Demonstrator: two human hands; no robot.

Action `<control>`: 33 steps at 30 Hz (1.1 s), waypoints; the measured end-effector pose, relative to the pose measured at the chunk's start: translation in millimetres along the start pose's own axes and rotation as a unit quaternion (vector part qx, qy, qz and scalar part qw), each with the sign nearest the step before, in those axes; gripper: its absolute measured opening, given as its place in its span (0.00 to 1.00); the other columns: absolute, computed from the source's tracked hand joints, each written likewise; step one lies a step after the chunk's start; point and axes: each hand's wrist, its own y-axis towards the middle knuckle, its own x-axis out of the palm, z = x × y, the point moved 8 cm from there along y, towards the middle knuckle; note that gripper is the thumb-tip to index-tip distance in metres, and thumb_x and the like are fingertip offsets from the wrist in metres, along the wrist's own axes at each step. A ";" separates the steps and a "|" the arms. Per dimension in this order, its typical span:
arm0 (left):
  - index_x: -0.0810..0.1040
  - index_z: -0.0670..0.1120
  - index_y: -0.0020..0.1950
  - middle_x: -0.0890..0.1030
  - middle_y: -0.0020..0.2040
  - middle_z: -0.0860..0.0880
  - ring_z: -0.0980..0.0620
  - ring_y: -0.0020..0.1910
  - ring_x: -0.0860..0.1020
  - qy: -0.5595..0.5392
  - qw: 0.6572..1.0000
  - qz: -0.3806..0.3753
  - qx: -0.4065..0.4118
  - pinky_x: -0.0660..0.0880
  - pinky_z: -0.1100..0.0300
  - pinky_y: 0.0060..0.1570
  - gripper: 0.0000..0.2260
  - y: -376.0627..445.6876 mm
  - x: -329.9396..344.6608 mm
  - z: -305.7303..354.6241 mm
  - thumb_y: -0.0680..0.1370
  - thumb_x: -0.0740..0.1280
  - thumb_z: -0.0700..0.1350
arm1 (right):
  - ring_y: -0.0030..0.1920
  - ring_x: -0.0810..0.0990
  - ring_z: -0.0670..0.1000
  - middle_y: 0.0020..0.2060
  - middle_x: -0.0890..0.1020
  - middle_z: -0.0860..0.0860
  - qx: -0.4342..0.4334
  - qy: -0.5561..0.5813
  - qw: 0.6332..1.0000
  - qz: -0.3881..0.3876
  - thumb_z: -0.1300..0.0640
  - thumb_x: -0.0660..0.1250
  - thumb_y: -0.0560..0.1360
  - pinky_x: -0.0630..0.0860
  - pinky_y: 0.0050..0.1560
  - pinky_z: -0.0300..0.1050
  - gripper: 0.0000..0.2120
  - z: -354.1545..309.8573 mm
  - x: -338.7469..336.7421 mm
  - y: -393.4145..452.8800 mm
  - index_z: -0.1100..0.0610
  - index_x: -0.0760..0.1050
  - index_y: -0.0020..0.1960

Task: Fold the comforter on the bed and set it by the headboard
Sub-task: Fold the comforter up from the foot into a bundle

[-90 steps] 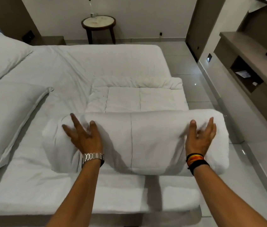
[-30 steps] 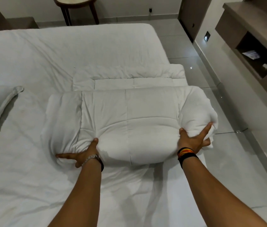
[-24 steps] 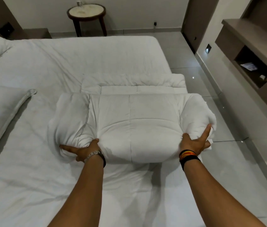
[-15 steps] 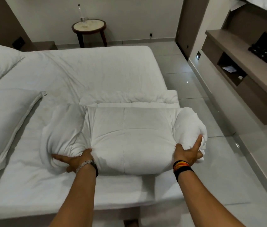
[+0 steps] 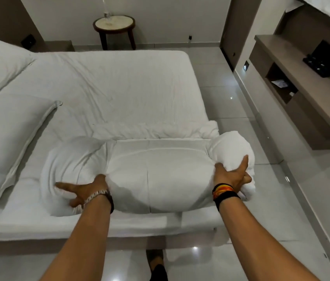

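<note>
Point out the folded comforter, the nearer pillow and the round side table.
comforter [image 5: 160, 175]: head view, top of the middle quilted panel.
nearer pillow [image 5: 4, 142]: head view, centre of its face.
round side table [image 5: 113, 23]: head view, pale tabletop.

White comforter [image 5: 160, 171], white bed [image 5: 119, 88], silver watch [image 5: 97, 194], black-orange-yellow wristbands [image 5: 224, 191].

Bare sheet [image 5: 119, 88] open beyond comforter [image 5: 156, 171] — pillows [image 5: 4, 134] block left, toward headboard side.
</note>
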 end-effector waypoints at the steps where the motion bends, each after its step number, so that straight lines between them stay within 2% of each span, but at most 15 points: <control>1: 0.38 0.70 0.78 0.48 0.82 0.38 0.35 0.72 0.66 -0.037 0.998 -0.043 0.000 0.67 0.35 0.68 0.52 -52.0 -11.1 44.5 0.71 0.76 0.57 | 0.68 0.74 0.62 0.76 0.61 0.56 -0.008 0.000 1.000 -0.016 0.51 0.75 0.74 0.70 0.69 0.53 0.42 -9.3 14.4 13.5 0.40 0.56 0.81; 2: 0.41 0.68 0.80 0.46 0.82 0.40 0.33 0.74 0.64 0.031 0.998 -0.046 0.034 0.65 0.35 0.70 0.47 -79.0 -10.9 69.4 0.75 0.73 0.57 | 0.71 0.72 0.62 0.77 0.61 0.56 -0.020 -0.012 0.999 -0.035 0.49 0.75 0.74 0.68 0.72 0.53 0.41 -18.2 29.6 28.2 0.43 0.59 0.82; 3: 0.45 0.66 0.81 0.45 0.83 0.41 0.31 0.76 0.62 0.050 0.993 -0.071 0.078 0.63 0.35 0.71 0.42 -90.8 4.5 95.3 0.76 0.70 0.59 | 0.74 0.69 0.63 0.79 0.60 0.56 -0.036 -0.041 0.997 -0.054 0.47 0.74 0.75 0.66 0.74 0.54 0.38 -28.2 45.7 41.8 0.45 0.62 0.81; 5: 0.50 0.66 0.81 0.38 0.83 0.44 0.32 0.78 0.57 0.088 0.984 -0.078 0.137 0.59 0.35 0.74 0.36 -70.4 34.4 122.3 0.78 0.65 0.64 | 0.78 0.61 0.65 0.82 0.56 0.55 -0.091 -0.128 0.984 -0.087 0.43 0.71 0.77 0.63 0.76 0.59 0.33 -47.4 75.0 60.0 0.48 0.66 0.79; 7: 0.50 0.67 0.81 0.34 0.82 0.44 0.33 0.78 0.54 0.154 0.963 -0.080 0.205 0.54 0.37 0.76 0.34 -52.0 71.8 137.9 0.78 0.61 0.68 | 0.79 0.56 0.65 0.83 0.54 0.53 -0.181 -0.215 0.954 -0.108 0.37 0.66 0.79 0.59 0.77 0.62 0.32 -65.7 106.2 67.8 0.47 0.65 0.80; 8: 0.50 0.67 0.81 0.34 0.82 0.43 0.32 0.78 0.54 0.200 0.943 -0.069 0.256 0.53 0.37 0.76 0.33 -50.3 87.8 149.1 0.79 0.58 0.69 | 0.80 0.53 0.63 0.83 0.53 0.53 -0.230 -0.259 0.931 -0.113 0.34 0.62 0.79 0.54 0.78 0.63 0.34 -72.6 122.1 69.8 0.46 0.63 0.81; 11: 0.53 0.64 0.82 0.39 0.84 0.45 0.32 0.77 0.54 0.306 0.853 -0.011 0.422 0.52 0.31 0.73 0.32 -44.3 122.1 169.7 0.78 0.51 0.70 | 0.83 0.42 0.56 0.84 0.48 0.52 -0.329 -0.373 0.860 -0.117 0.27 0.48 0.79 0.34 0.78 0.60 0.38 -79.8 167.3 82.2 0.44 0.52 0.84; 14: 0.56 0.59 0.82 0.40 0.84 0.45 0.38 0.82 0.42 0.355 0.782 0.022 0.512 0.44 0.34 0.75 0.33 -19.9 153.7 189.6 0.79 0.52 0.68 | 0.83 0.37 0.54 0.84 0.45 0.52 -0.336 -0.435 0.827 -0.118 0.27 0.41 0.79 0.28 0.77 0.63 0.38 -81.0 212.7 115.1 0.43 0.46 0.84; 16: 0.55 0.56 0.83 0.41 0.84 0.44 0.42 0.82 0.38 0.379 0.757 0.024 0.531 0.41 0.35 0.77 0.34 -1.2 177.4 196.2 0.79 0.52 0.68 | 0.83 0.37 0.55 0.84 0.44 0.53 -0.329 -0.470 0.810 -0.119 0.26 0.40 0.79 0.30 0.77 0.66 0.37 -75.4 240.0 134.8 0.41 0.44 0.84; 18: 0.53 0.54 0.83 0.42 0.84 0.43 0.42 0.82 0.39 0.400 0.751 0.024 0.525 0.40 0.35 0.77 0.35 23.4 203.5 190.5 0.80 0.52 0.67 | 0.83 0.40 0.57 0.84 0.46 0.54 -0.330 -0.497 0.795 -0.107 0.27 0.39 0.80 0.34 0.77 0.69 0.37 -61.5 266.0 149.3 0.42 0.45 0.84; 20: 0.53 0.53 0.84 0.43 0.84 0.43 0.41 0.82 0.41 0.412 0.751 0.010 0.515 0.40 0.34 0.77 0.34 46.7 229.4 173.4 0.80 0.52 0.66 | 0.83 0.43 0.59 0.84 0.49 0.55 -0.335 -0.526 0.775 -0.100 0.28 0.41 0.81 0.38 0.78 0.71 0.36 -41.1 287.6 156.7 0.43 0.46 0.84; 25: 0.56 0.50 0.83 0.46 0.84 0.42 0.40 0.82 0.46 0.425 0.746 -0.033 0.512 0.44 0.35 0.77 0.33 73.3 280.4 153.7 0.81 0.53 0.63 | 0.82 0.50 0.63 0.83 0.54 0.59 -0.327 -0.549 0.759 -0.126 0.29 0.39 0.80 0.43 0.76 0.74 0.38 0.6 333.5 182.9 0.46 0.51 0.84; 27: 0.57 0.51 0.83 0.48 0.84 0.41 0.40 0.82 0.46 0.432 0.740 -0.031 0.514 0.43 0.37 0.78 0.34 66.6 272.3 169.9 0.80 0.53 0.65 | 0.82 0.50 0.62 0.83 0.55 0.58 -0.320 -0.561 0.750 -0.143 0.26 0.36 0.78 0.42 0.77 0.72 0.40 -12.2 333.2 186.1 0.45 0.52 0.84; 30: 0.61 0.53 0.82 0.55 0.83 0.42 0.39 0.82 0.47 0.438 0.699 0.012 0.565 0.40 0.39 0.77 0.36 65.9 235.6 210.1 0.77 0.55 0.68 | 0.83 0.50 0.58 0.83 0.54 0.54 -0.347 -0.565 0.732 -0.158 0.24 0.37 0.77 0.41 0.80 0.66 0.40 -41.6 307.7 198.2 0.41 0.51 0.84; 33: 0.59 0.53 0.82 0.52 0.84 0.47 0.39 0.82 0.41 0.459 0.678 0.032 0.573 0.35 0.32 0.74 0.39 88.5 211.0 231.0 0.75 0.55 0.70 | 0.83 0.48 0.56 0.84 0.54 0.52 -0.361 -0.596 0.703 -0.140 0.24 0.38 0.78 0.38 0.78 0.68 0.39 -49.1 277.8 215.3 0.40 0.49 0.84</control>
